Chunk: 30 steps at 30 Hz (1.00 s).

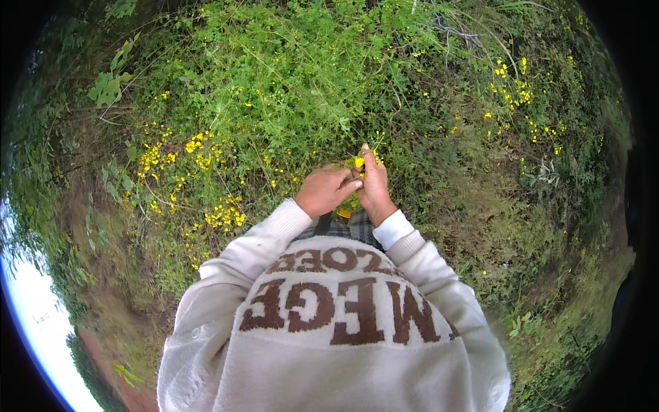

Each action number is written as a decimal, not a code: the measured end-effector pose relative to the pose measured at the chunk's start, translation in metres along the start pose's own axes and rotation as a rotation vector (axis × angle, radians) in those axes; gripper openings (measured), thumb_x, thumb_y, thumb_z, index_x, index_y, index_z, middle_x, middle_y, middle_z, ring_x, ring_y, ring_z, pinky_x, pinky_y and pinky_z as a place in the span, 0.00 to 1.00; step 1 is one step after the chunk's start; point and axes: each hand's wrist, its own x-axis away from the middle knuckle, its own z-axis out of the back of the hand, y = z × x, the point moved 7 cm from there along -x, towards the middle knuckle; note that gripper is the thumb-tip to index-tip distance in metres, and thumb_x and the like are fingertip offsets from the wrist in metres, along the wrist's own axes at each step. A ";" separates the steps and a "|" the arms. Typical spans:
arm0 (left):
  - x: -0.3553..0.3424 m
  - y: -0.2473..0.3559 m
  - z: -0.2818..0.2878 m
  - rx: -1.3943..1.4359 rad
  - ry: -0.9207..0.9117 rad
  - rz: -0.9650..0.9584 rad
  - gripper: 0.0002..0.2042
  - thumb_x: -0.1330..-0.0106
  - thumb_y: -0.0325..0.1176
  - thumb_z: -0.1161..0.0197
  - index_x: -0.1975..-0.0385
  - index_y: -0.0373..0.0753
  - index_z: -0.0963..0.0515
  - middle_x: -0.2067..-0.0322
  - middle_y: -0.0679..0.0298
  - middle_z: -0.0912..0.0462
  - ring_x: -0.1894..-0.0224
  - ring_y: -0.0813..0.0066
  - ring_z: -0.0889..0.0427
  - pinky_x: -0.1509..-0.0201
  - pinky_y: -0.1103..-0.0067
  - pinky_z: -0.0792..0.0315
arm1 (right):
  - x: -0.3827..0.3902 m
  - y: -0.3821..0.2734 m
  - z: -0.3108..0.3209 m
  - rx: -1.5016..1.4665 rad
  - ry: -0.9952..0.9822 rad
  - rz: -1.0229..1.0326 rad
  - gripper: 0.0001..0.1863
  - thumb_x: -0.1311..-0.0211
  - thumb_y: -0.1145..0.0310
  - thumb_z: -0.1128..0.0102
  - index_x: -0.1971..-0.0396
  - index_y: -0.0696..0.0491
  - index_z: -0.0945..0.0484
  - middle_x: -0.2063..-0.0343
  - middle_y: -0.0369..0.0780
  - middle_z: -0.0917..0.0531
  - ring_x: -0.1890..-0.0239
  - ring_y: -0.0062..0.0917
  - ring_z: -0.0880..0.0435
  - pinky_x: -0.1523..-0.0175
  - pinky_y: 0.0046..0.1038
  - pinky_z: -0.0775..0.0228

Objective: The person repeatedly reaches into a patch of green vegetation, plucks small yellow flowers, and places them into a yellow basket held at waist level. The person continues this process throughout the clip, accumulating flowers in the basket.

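Both hands meet in front of my body, just above the flowering plants. A small sprig of yellow flowers shows at the fingers of my right hand, which is closed around its stems with the thumb pointing up. My left hand is closed too, its thumb and fingers against the right hand below the blossoms. What lies between the left fingertips is hidden. An orange-yellow patch shows beneath the hands, in front of dark plaid cloth; I cannot make out what it is.
Bright green leafy growth spreads ahead of me. Yellow flower clusters grow on the left, and more yellow blossoms stand at the far right. Thin dry twigs stick out at the top. Brownish grass lies right of the hands.
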 end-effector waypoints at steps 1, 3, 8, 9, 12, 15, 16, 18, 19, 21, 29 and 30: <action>0.000 0.004 -0.002 0.067 0.063 -0.076 0.15 0.37 0.43 0.48 0.72 0.35 0.28 0.77 0.57 0.25 0.71 0.65 0.26 0.66 0.72 0.33 | 0.001 0.002 0.003 0.034 0.028 -0.033 0.15 0.42 0.56 0.42 0.79 0.49 0.33 0.85 0.31 0.33 0.88 0.13 0.40 0.86 0.17 0.56; 0.004 -0.005 -0.008 0.241 0.054 -0.073 0.13 0.34 0.40 0.50 0.73 0.35 0.30 0.79 0.62 0.29 0.74 0.71 0.28 0.68 0.76 0.34 | 0.000 0.000 0.010 0.025 0.047 -0.036 0.15 0.42 0.55 0.42 0.79 0.49 0.32 0.85 0.31 0.33 0.88 0.13 0.40 0.86 0.16 0.56; 0.039 -0.072 0.001 0.857 0.047 0.289 0.16 0.31 0.40 0.56 0.80 0.39 0.33 0.85 0.70 0.34 0.82 0.82 0.39 0.77 0.83 0.41 | 0.001 -0.011 0.025 0.192 0.084 0.029 0.16 0.43 0.54 0.41 0.74 0.51 0.32 0.84 0.32 0.33 0.88 0.14 0.39 0.86 0.17 0.51; 0.044 -0.089 0.008 0.878 0.174 0.409 0.16 0.31 0.40 0.57 0.80 0.39 0.33 0.87 0.71 0.36 0.84 0.84 0.40 0.79 0.84 0.43 | 0.003 -0.013 0.021 0.361 0.066 0.062 0.18 0.43 0.54 0.41 0.72 0.55 0.28 0.83 0.32 0.30 0.83 0.13 0.36 0.80 0.18 0.44; 0.039 -0.115 0.022 0.894 0.347 0.540 0.15 0.31 0.40 0.56 0.72 0.37 0.27 0.89 0.73 0.37 0.87 0.85 0.42 0.83 0.85 0.45 | 0.016 -0.020 -0.008 0.751 -0.126 0.257 0.18 0.42 0.55 0.42 0.69 0.58 0.25 0.81 0.31 0.28 0.78 0.12 0.34 0.74 0.19 0.41; 0.011 -0.103 0.018 1.174 0.103 0.401 0.15 0.32 0.40 0.53 0.61 0.34 0.25 0.81 0.73 0.31 0.80 0.84 0.36 0.76 0.86 0.41 | 0.038 -0.013 -0.036 0.857 -0.446 0.207 0.16 0.40 0.58 0.45 0.67 0.58 0.25 0.81 0.29 0.28 0.78 0.11 0.35 0.73 0.17 0.41; 0.003 -0.096 0.019 1.279 0.036 0.330 0.15 0.33 0.39 0.51 0.58 0.34 0.26 0.78 0.73 0.29 0.78 0.85 0.34 0.74 0.87 0.39 | 0.044 -0.010 -0.043 0.872 -0.524 0.167 0.15 0.39 0.58 0.45 0.67 0.58 0.25 0.81 0.29 0.28 0.78 0.11 0.35 0.73 0.17 0.41; -0.004 -0.085 0.021 1.365 -0.081 0.246 0.15 0.35 0.38 0.48 0.55 0.34 0.26 0.75 0.72 0.26 0.76 0.85 0.31 0.72 0.88 0.38 | 0.052 -0.005 -0.047 0.827 -0.571 0.035 0.13 0.39 0.58 0.45 0.69 0.55 0.25 0.82 0.27 0.30 0.79 0.10 0.36 0.76 0.16 0.45; -0.004 -0.080 0.020 1.381 -0.153 0.233 0.14 0.37 0.36 0.45 0.55 0.35 0.26 0.71 0.70 0.24 0.75 0.84 0.31 0.71 0.88 0.37 | 0.054 -0.001 -0.046 0.776 -0.563 -0.052 0.13 0.39 0.58 0.45 0.70 0.54 0.26 0.83 0.26 0.30 0.80 0.09 0.37 0.77 0.15 0.46; 0.001 -0.070 0.012 1.355 -0.276 0.231 0.14 0.38 0.35 0.43 0.55 0.35 0.26 0.70 0.70 0.23 0.73 0.85 0.30 0.70 0.87 0.36 | 0.057 0.003 -0.046 0.650 -0.575 -0.181 0.11 0.39 0.58 0.46 0.70 0.50 0.26 0.85 0.25 0.34 0.85 0.08 0.41 0.82 0.14 0.53; 0.004 -0.065 0.004 1.359 -0.305 0.211 0.10 0.40 0.33 0.39 0.60 0.39 0.25 0.68 0.72 0.21 0.71 0.88 0.28 0.71 0.90 0.38 | 0.060 0.007 -0.055 0.510 -0.712 -0.318 0.10 0.37 0.60 0.48 0.72 0.51 0.29 0.86 0.26 0.36 0.87 0.09 0.42 0.84 0.15 0.56; 0.003 -0.065 0.006 1.346 -0.283 0.189 0.09 0.40 0.33 0.39 0.62 0.40 0.25 0.68 0.73 0.21 0.71 0.88 0.28 0.72 0.90 0.38 | 0.061 0.006 -0.057 0.487 -0.729 -0.327 0.10 0.37 0.61 0.48 0.72 0.51 0.30 0.85 0.27 0.35 0.88 0.10 0.41 0.84 0.16 0.55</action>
